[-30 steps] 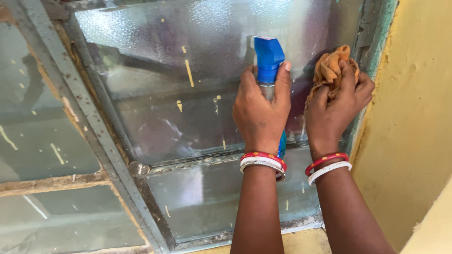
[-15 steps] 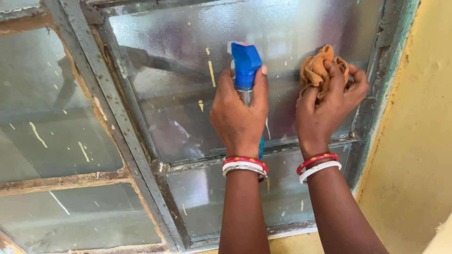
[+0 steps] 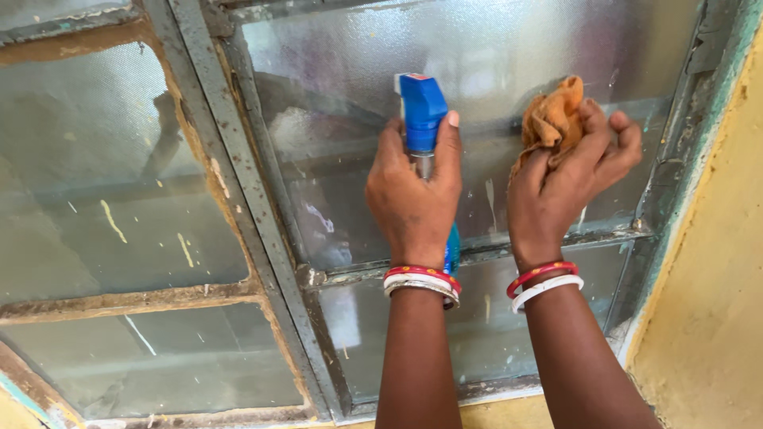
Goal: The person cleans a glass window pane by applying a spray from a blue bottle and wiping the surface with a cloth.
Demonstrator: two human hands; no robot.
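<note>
Blue plastic marks the head of a spray bottle [image 3: 422, 111], held up at the centre of the frame with its nozzle toward a frosted glass pane [image 3: 477, 56]. The left hand [image 3: 413, 199] has its fingers wrapped tight around the bottle's neck. Just to the right, the right hand [image 3: 568, 187] grips a bunched orange cloth [image 3: 550, 119], fingers curled closed over it, the cloth against the same pane. Red and white bangles [image 3: 421, 280] circle both wrists. A worn grey metal window frame [image 3: 238, 183] divides the panes, flecked with paint. A yellow wall [image 3: 715, 302] fills the right edge.
</note>
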